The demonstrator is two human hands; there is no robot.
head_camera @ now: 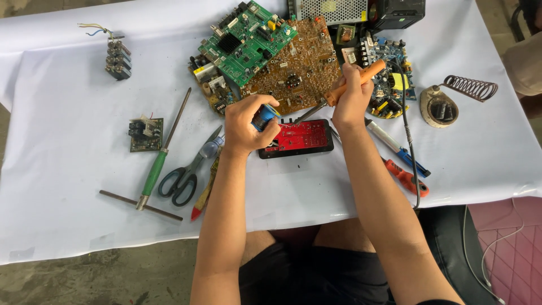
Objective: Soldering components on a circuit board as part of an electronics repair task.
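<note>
The red circuit board (298,137) lies on the white worktop (68,186), under the orange-handled soldering iron (344,89) gripped in the right hand (351,101). The left hand (247,125) pinches a small blue solder spool (264,117) beside it. Soldering appears under way, unfinished.

table cover (68,186): white cloth or sheet, matt, creased in fold lines.
red circuit board (302,135): glossy red face in a black plastic frame, lying on the table cover.
soldering iron (353,83): orange plastic handle, dull metal shaft, held in the right hand (351,101) above the red circuit board.
small spool (264,117): blue, shiny, gripped in the left hand (245,125) just left of the red circuit board.
brown board (296,70): matt brown, rough with solder points, behind the red circuit board.
scissors (189,169): dark plastic loops, grey metal blades, left of the red circuit board.
iron stand (451,99): coiled metal wire, worn base.
</note>
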